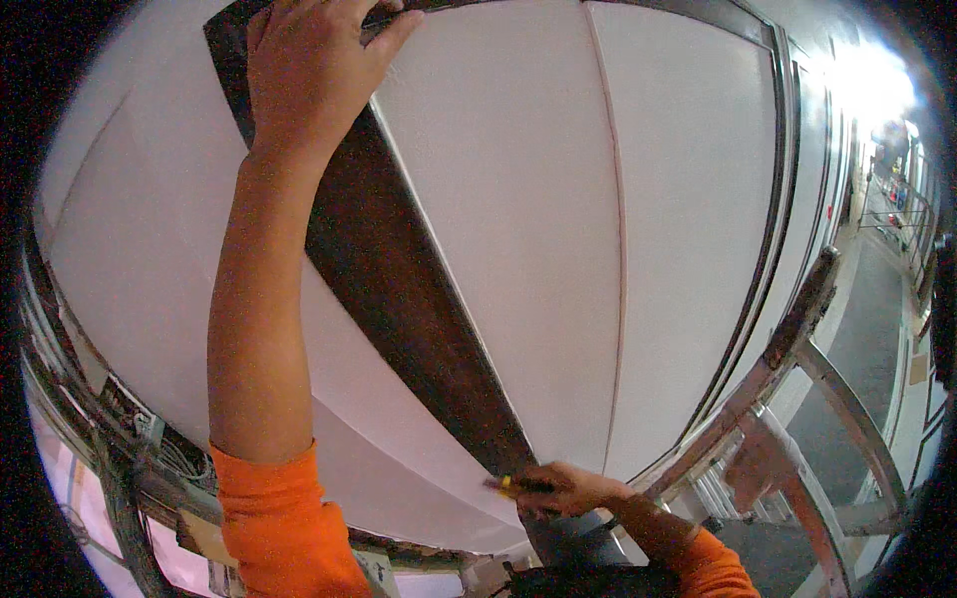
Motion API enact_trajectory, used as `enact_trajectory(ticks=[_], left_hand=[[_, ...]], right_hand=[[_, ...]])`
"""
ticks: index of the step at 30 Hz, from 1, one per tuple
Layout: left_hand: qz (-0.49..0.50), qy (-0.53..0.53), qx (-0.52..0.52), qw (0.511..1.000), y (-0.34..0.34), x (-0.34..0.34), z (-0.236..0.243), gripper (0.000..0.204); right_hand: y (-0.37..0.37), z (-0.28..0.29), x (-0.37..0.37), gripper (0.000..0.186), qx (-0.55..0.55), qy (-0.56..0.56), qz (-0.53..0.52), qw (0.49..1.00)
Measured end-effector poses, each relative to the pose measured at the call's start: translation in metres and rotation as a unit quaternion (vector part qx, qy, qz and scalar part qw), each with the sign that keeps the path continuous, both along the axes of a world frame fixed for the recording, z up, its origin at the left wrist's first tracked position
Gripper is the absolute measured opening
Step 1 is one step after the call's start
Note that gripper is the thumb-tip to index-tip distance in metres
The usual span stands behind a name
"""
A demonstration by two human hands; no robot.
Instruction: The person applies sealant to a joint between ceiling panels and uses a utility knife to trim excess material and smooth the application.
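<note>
A long dark brown board point(404, 289) runs down across pale panels point(508, 189). High on it, my left hand point(314, 75) rests near the upper corner, thumb spread out to the side; its fingertips are partly cut off by the picture's edge. Down at the board's narrow-looking end, my right hand point(573, 490) is closed round a small yellow-and-black hand tool point(510, 486). The tool points left beside the board's edge. Its tip is blurred, so I cannot make out its exact kind.
A wooden stepladder or frame point(832, 419) stands at the right, with a worn upright point(797, 319) beside the panels. Cables point(179, 460) and clutter lie at the lower left. A bright lamp point(877, 80) shines at the upper right, above a grey walkway point(867, 339).
</note>
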State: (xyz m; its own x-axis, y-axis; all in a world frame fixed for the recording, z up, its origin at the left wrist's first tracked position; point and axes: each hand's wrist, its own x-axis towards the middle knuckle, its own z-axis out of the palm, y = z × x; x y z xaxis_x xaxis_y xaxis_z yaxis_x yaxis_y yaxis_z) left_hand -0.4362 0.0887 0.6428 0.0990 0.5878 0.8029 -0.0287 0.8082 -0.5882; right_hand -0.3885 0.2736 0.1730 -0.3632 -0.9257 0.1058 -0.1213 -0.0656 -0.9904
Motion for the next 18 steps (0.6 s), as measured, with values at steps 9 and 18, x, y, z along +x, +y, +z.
enact_trajectory(ticks=[9, 18], left_hand=[[0.022, -0.048, 0.026, 0.998, 0.044, -0.039, 0.01, 0.028], [0.091, -0.111, 0.0, 0.99, 0.066, -0.058, -0.004, 0.056]], right_hand=[[-0.048, -0.065, -0.013, 0.038, 0.084, 0.017, 0.101, 0.991], [-0.059, -0.129, 0.002, 0.034, 0.155, 0.342, 0.144, 0.915]])
